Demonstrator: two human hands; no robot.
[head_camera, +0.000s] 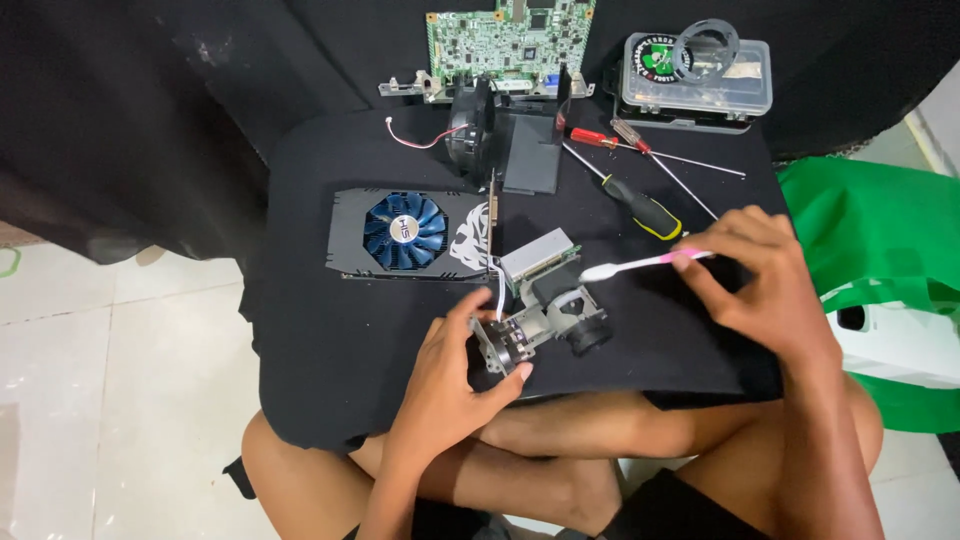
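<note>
Two bare hands work over a black cloth (320, 330) spread across the person's lap. Left hand (450, 385) grips a small grey optical assembly (545, 305) by its metal end bracket — the dark lens barrel points right. Right hand (755, 280) pinches the pink handle of a toothbrush (640, 263), whose white head rests just beside the assembly's top block. Behind lies a graphics card (405, 233) with a blue fan; farther back — screwdrivers (640, 205), a green circuit board (510, 40), a clear plastic parts box (697, 75).
</note>
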